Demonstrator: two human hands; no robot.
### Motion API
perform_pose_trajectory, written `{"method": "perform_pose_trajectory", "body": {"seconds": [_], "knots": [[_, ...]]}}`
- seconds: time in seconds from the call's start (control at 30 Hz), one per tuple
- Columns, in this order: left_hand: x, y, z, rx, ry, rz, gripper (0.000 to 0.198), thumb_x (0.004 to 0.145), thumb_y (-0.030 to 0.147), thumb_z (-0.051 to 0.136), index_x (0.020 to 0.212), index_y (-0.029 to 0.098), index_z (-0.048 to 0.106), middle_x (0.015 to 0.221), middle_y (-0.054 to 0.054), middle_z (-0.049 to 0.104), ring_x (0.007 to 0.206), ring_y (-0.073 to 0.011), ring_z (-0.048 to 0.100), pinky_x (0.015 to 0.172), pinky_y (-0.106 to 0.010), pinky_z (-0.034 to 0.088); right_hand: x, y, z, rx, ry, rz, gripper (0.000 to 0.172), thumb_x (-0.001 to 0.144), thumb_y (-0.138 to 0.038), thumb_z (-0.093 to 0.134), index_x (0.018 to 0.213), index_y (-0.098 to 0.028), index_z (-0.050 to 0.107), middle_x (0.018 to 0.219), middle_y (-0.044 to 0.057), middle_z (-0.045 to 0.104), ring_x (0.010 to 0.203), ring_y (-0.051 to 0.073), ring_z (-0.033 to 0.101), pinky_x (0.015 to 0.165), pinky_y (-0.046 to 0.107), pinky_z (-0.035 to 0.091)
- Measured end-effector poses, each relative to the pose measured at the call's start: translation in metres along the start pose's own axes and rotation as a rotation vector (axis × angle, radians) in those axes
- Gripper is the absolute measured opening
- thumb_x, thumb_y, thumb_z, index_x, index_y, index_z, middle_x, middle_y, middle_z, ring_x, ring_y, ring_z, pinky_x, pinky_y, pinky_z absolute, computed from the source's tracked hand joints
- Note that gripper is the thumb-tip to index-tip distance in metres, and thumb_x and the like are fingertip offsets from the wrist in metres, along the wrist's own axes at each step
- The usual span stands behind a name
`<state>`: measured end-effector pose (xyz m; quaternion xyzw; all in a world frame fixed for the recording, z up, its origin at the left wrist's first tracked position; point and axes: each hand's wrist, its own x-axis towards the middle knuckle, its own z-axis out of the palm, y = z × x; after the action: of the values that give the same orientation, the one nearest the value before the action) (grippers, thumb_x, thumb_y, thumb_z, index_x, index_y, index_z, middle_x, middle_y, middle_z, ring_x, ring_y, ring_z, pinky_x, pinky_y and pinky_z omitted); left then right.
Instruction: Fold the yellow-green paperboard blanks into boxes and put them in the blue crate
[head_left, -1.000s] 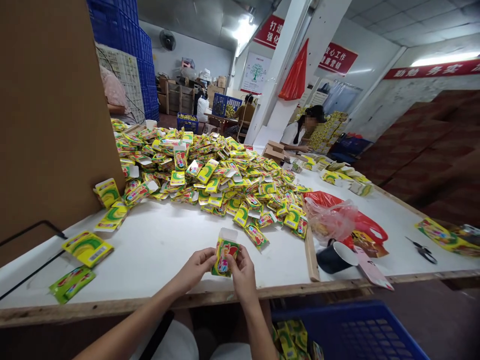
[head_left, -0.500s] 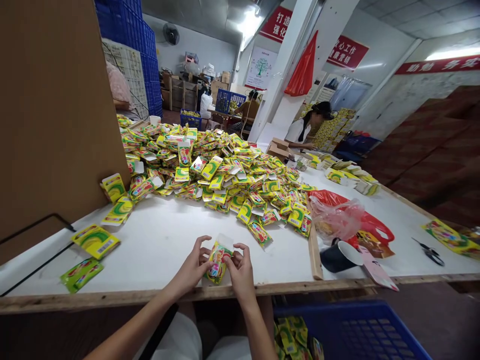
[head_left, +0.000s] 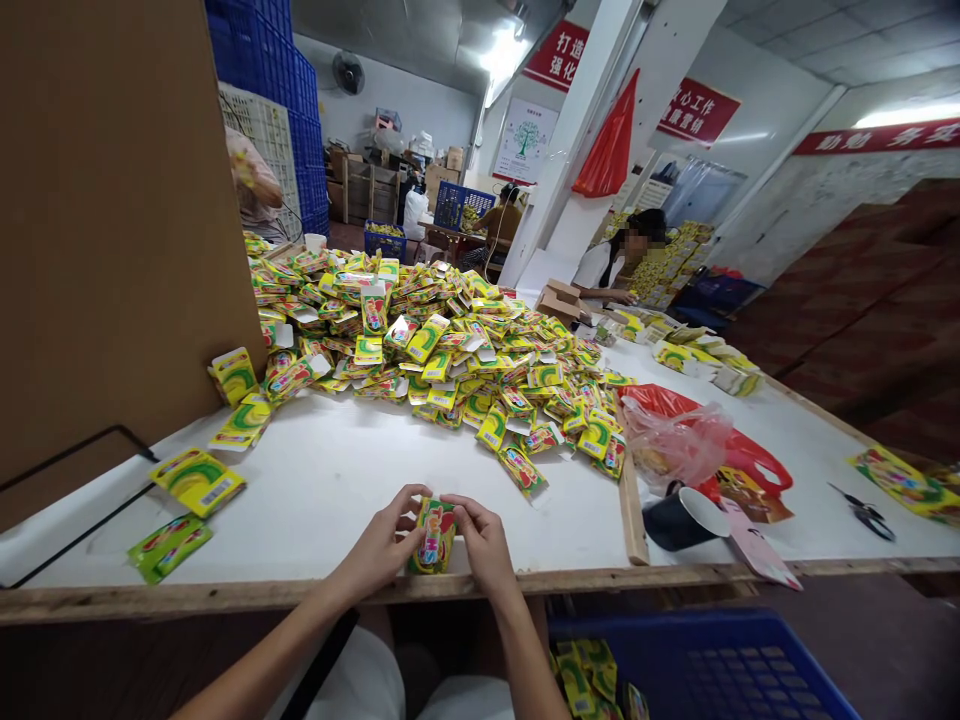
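Near the front edge of the white table [head_left: 315, 490], both my hands grip one small yellow-green carton [head_left: 434, 535]. My left hand [head_left: 382, 545] pinches its left side and my right hand [head_left: 484, 545] presses down on its top right. The carton's top flap no longer shows. A big heap of the same small cartons [head_left: 435, 350] covers the middle and far left of the table, an arm's reach beyond my hands.
A tall brown cardboard sheet [head_left: 112, 230] stands at the left. Loose cartons [head_left: 196, 480] lie front left. A red plastic bag [head_left: 690, 440], a dark cup [head_left: 679, 517] and scissors [head_left: 862, 512] lie at the right. A blue crate [head_left: 697, 665] sits below the table. Other people work behind the heap.
The carton's white top flap stood open a second ago. It is now folded down, and my hands have lowered the carton closer to the table edge.
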<state>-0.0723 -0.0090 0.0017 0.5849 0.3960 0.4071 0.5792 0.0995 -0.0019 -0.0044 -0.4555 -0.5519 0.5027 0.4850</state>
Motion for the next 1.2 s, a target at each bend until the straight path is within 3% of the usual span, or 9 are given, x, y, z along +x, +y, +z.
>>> {"method": "perform_pose_trajectory", "body": {"seconds": [0.17, 0.4, 0.5, 0.6, 0.67, 0.8, 0.9, 1.07, 1.2], "knots": [[-0.001, -0.001, 0.000, 0.011, 0.079, 0.017, 0.015, 0.083, 0.026, 0.052, 0.096, 0.021, 0.046, 0.085, 0.000, 0.058, 0.074, -0.0151, 0.062, 0.065, -0.025, 0.050, 0.007, 0.005, 0.004, 0.034, -0.012, 0.026, 0.027, 0.080, -0.041, 0.062, 0.092, -0.019, 0.072, 0.087, 0.006, 0.072, 0.081, 0.022, 0.065, 0.072, 0.033, 0.052], [-0.006, 0.000, 0.006, 0.024, 0.077, 0.039, 0.010, 0.086, 0.024, 0.047, 0.094, 0.021, 0.045, 0.088, -0.001, 0.057, 0.070, -0.0131, 0.059, 0.059, -0.022, 0.048, 0.009, 0.012, 0.006, 0.097, 0.022, -0.007, 0.016, 0.078, -0.033, 0.065, 0.077, -0.017, 0.065, 0.068, -0.001, 0.064, 0.064, 0.014, 0.058, 0.061, 0.023, 0.047], [-0.007, 0.000, 0.008, -0.021, 0.126, 0.031, 0.031, 0.086, 0.026, 0.047, 0.115, 0.024, 0.037, 0.103, -0.005, 0.058, 0.075, -0.0140, 0.062, 0.066, -0.026, 0.051, 0.008, 0.011, 0.009, 0.066, 0.050, -0.018, 0.016, 0.079, -0.033, 0.064, 0.076, -0.017, 0.064, 0.071, 0.000, 0.063, 0.068, 0.015, 0.058, 0.064, 0.024, 0.047], [-0.006, 0.001, 0.008, -0.046, 0.127, 0.018, 0.054, 0.086, 0.027, 0.048, 0.133, 0.027, 0.022, 0.112, -0.008, 0.056, 0.079, -0.0146, 0.063, 0.071, -0.029, 0.052, 0.006, 0.008, 0.012, 0.073, 0.103, -0.037, 0.022, 0.080, -0.032, 0.062, 0.099, -0.020, 0.061, 0.087, 0.003, 0.066, 0.077, 0.017, 0.061, 0.070, 0.027, 0.049], [-0.006, 0.002, 0.007, -0.024, 0.096, 0.012, 0.049, 0.085, 0.029, 0.049, 0.131, 0.024, 0.031, 0.113, -0.008, 0.057, 0.079, -0.0153, 0.064, 0.071, -0.028, 0.052, 0.005, 0.005, 0.014, 0.084, 0.100, -0.040, 0.030, 0.082, -0.031, 0.061, 0.110, -0.022, 0.057, 0.094, 0.004, 0.066, 0.081, 0.017, 0.062, 0.073, 0.028, 0.050], [-0.006, 0.005, 0.010, 0.033, 0.114, 0.001, 0.029, 0.086, 0.033, 0.049, 0.112, 0.021, 0.051, 0.105, -0.005, 0.062, 0.075, -0.0152, 0.063, 0.063, -0.024, 0.051, 0.003, -0.003, 0.012, -0.022, 0.046, -0.045, 0.018, 0.081, -0.034, 0.061, 0.087, -0.019, 0.067, 0.087, 0.004, 0.066, 0.082, 0.019, 0.062, 0.071, 0.028, 0.050], [-0.006, 0.009, 0.016, 0.057, 0.191, -0.008, 0.023, 0.086, 0.037, 0.049, 0.100, 0.020, 0.056, 0.093, -0.003, 0.064, 0.074, -0.0163, 0.063, 0.060, -0.023, 0.050, 0.000, -0.008, 0.011, -0.071, 0.031, -0.048, 0.021, 0.081, -0.037, 0.062, 0.088, -0.018, 0.068, 0.090, 0.006, 0.066, 0.082, 0.020, 0.062, 0.067, 0.027, 0.050], [-0.002, 0.011, 0.024, 0.101, 0.339, 0.027, 0.022, 0.085, 0.039, 0.051, 0.091, 0.019, 0.060, 0.097, -0.005, 0.064, 0.082, -0.0179, 0.064, 0.066, -0.025, 0.051, -0.004, -0.011, 0.014, -0.130, 0.070, -0.057, 0.021, 0.082, -0.037, 0.060, 0.089, -0.018, 0.067, 0.087, 0.005, 0.068, 0.074, 0.018, 0.062, 0.062, 0.025, 0.049], [0.003, 0.013, 0.022, 0.120, 0.345, 0.001, 0.024, 0.085, 0.039, 0.051, 0.089, 0.018, 0.062, 0.076, -0.002, 0.066, 0.065, -0.0159, 0.063, 0.059, -0.024, 0.049, 0.001, -0.011, 0.015, -0.134, 0.081, -0.027, 0.023, 0.081, -0.038, 0.061, 0.087, -0.017, 0.066, 0.073, 0.002, 0.067, 0.060, 0.014, 0.059, 0.055, 0.023, 0.046]]}}
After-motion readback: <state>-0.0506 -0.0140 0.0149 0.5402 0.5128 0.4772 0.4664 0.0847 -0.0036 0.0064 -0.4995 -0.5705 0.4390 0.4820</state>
